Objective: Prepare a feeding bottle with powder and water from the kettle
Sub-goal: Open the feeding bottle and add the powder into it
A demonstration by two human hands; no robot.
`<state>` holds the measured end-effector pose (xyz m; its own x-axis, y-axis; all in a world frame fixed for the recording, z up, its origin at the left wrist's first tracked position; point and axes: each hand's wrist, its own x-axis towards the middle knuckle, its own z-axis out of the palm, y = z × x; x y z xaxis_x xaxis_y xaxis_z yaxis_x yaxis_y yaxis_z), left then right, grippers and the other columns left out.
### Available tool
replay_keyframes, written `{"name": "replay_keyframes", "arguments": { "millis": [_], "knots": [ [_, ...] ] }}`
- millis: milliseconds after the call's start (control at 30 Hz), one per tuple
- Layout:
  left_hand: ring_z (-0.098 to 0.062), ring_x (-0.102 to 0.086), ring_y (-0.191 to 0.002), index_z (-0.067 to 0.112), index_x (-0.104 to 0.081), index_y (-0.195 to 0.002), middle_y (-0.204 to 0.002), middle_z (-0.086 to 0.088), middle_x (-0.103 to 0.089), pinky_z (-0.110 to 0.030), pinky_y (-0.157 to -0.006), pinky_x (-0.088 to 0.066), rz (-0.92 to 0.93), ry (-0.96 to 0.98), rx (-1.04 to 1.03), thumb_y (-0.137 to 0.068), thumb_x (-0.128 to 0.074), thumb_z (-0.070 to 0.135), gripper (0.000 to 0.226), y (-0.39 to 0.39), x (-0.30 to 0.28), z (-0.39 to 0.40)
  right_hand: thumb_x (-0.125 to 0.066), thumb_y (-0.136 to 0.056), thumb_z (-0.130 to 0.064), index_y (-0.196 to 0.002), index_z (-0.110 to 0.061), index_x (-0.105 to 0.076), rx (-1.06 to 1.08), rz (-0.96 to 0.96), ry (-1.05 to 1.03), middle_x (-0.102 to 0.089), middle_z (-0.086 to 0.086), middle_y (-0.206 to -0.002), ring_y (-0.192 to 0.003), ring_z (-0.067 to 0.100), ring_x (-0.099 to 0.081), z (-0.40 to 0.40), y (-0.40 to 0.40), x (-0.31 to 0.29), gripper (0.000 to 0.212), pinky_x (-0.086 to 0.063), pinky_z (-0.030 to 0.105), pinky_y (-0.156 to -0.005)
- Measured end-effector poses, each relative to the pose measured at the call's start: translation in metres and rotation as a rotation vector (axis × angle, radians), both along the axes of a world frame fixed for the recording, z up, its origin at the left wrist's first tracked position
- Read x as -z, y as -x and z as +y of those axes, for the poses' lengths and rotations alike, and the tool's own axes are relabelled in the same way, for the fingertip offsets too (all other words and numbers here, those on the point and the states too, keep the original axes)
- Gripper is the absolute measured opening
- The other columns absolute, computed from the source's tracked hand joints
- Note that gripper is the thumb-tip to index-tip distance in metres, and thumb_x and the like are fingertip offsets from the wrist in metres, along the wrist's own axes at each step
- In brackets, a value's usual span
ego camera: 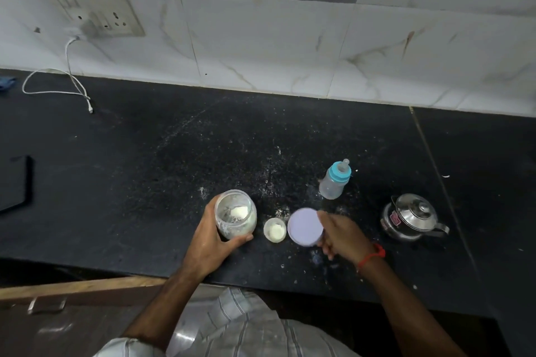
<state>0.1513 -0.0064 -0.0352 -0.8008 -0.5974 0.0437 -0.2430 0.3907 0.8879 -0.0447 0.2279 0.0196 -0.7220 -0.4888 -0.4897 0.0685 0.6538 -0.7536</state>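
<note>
My left hand [213, 238] is wrapped round the open powder jar [235, 214], which stands upright on the counter [145, 153], and my right hand [342, 233] pinches the edge of the jar's round lid [305, 226], its flat face up. The feeding bottle [335, 180] stands capped just beyond my right hand, well apart from the jar, so I judge the right hand nearer to it. The kettle [410, 219] sits further out to that hand's right, and a small cup of powder [274, 229] lies between my two grips.
</note>
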Motion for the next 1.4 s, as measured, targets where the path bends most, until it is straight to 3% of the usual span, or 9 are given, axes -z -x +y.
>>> {"name": "replay_keyframes", "arguments": {
  "millis": [100,300,433,600,700,800,900,1067,1400],
  "knots": [
    [0.012,-0.049,-0.133,0.054,-0.031,-0.147,-0.143,0.039,-0.047,-0.001,-0.101,-0.037,0.006,-0.025,-0.025,-0.062,-0.091,0.069,0.106,0.004,0.0,0.002,-0.038,-0.113,-0.038,-0.079,-0.016,-0.061,-0.114,0.16,-0.168,-0.066,0.006,-0.066,-0.053,0.015,-0.055,0.013,-0.011,0.011,0.047,-0.056,0.044,-0.071],
    [0.014,-0.049,-0.131,0.044,-0.026,-0.149,-0.142,0.042,-0.046,-0.014,-0.101,-0.042,-0.022,-0.063,-0.082,-0.063,-0.087,0.07,0.109,0.013,-0.002,0.007,-0.034,-0.115,-0.034,-0.111,-0.002,-0.069,-0.179,0.263,-0.272,-0.074,0.022,-0.119,-0.117,0.038,-0.065,0.02,-0.024,0.029,0.047,-0.042,0.037,-0.097],
    [0.02,-0.045,-0.129,0.041,-0.024,-0.152,-0.139,0.049,-0.041,-0.016,-0.104,-0.04,-0.049,-0.022,-0.11,-0.063,-0.085,0.071,0.112,0.016,0.0,0.009,-0.043,-0.111,-0.044,-0.103,-0.005,-0.071,-0.202,0.351,-0.325,-0.075,0.021,-0.112,-0.111,0.039,-0.066,0.024,-0.028,0.031,0.049,-0.044,0.039,-0.092],
    [-0.021,-0.028,-0.156,0.024,-0.005,-0.165,-0.169,0.0,-0.025,-0.051,-0.127,-0.031,-0.08,-0.008,-0.188,-0.053,-0.093,0.067,0.149,0.018,0.005,0.02,-0.06,-0.1,-0.056,-0.082,-0.013,-0.061,-0.093,0.421,-0.243,-0.067,0.005,-0.074,-0.08,0.03,-0.067,0.034,-0.025,0.025,0.047,-0.048,0.036,-0.071],
    [-0.023,-0.007,-0.161,0.015,0.0,-0.166,-0.174,-0.009,-0.005,-0.05,-0.132,-0.014,-0.061,0.126,-0.279,-0.05,-0.085,0.083,0.16,0.013,-0.002,0.033,-0.073,-0.097,-0.036,-0.09,-0.012,-0.063,-0.009,0.586,0.031,-0.046,-0.015,-0.066,-0.064,0.012,-0.051,0.023,-0.021,0.015,0.028,-0.042,0.027,-0.063],
    [-0.022,-0.009,-0.16,0.013,-0.012,-0.165,-0.173,-0.012,-0.01,-0.038,-0.128,-0.009,0.075,0.4,-0.348,-0.061,-0.068,0.092,0.142,0.004,-0.022,0.047,-0.08,-0.092,-0.023,-0.096,-0.011,-0.058,0.249,0.68,0.258,-0.044,-0.014,-0.074,-0.064,0.004,-0.045,0.007,-0.007,0.001,0.025,-0.036,0.013,-0.062],
    [-0.031,-0.03,-0.152,0.016,-0.036,-0.155,-0.163,-0.013,-0.031,-0.042,-0.122,-0.021,0.213,0.576,-0.257,-0.076,-0.074,0.067,0.102,0.007,-0.042,0.066,-0.083,-0.088,-0.019,-0.115,-0.009,-0.056,0.447,0.643,0.353,-0.051,0.002,-0.094,-0.079,0.02,-0.053,0.0,0.019,-0.007,0.039,-0.05,0.036,-0.073],
    [-0.02,-0.051,-0.128,0.024,-0.066,-0.132,-0.14,0.006,-0.058,-0.045,-0.104,-0.042,0.264,0.544,0.058,-0.098,-0.066,0.039,0.038,0.035,-0.064,0.106,-0.087,-0.082,-0.041,-0.15,-0.015,-0.045,0.195,0.527,0.121,-0.045,0.013,-0.146,-0.133,0.029,-0.046,-0.016,0.068,-0.004,0.084,-0.043,0.046,-0.11],
    [-0.007,-0.032,-0.135,0.03,-0.024,-0.163,-0.166,0.012,-0.028,-0.036,-0.112,-0.036,-0.067,0.321,0.158,-0.093,-0.061,0.06,0.085,0.092,-0.088,0.134,-0.087,-0.073,-0.056,-0.111,-0.019,-0.068,0.243,0.35,0.463,-0.075,-0.001,-0.111,-0.106,0.018,-0.072,-0.012,0.045,-0.035,0.057,-0.061,0.043,-0.091]
  ]
}}
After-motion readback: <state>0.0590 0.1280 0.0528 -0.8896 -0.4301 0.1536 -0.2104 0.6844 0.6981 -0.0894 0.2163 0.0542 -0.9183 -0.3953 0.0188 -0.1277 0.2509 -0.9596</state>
